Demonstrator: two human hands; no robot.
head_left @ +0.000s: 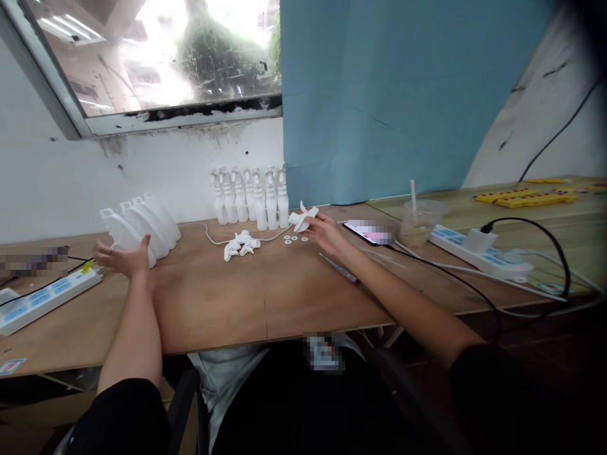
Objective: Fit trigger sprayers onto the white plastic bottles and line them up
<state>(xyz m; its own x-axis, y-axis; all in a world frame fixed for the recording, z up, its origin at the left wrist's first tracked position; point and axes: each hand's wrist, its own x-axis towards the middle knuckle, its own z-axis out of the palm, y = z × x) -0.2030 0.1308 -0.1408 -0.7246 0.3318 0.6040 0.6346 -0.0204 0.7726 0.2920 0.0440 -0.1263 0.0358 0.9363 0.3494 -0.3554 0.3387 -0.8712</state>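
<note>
My left hand [124,258] is at the front of a group of white, curved plastic bottles [159,221] without spray tops. Its thumb and fingers are spread around the nearest bottle; whether they touch it is unclear. In the fingertips of my right hand [327,235] is a white trigger spray head [302,218], raised above the tabletop. More loose spray heads [241,245] lie in a small pile between the hands. Small white rings [294,238] are scattered just below the held spray head. Behind stands a row of white spray bottles [258,199] with heads fitted.
A slim pointed tool [339,268] lies beside my right forearm. Further right are a phone [370,232], a plastic cup with a straw [420,221] and a power strip with cables [484,253]. Another power strip [50,297] sits at the left. Yellow strips [526,198] lie at far right.
</note>
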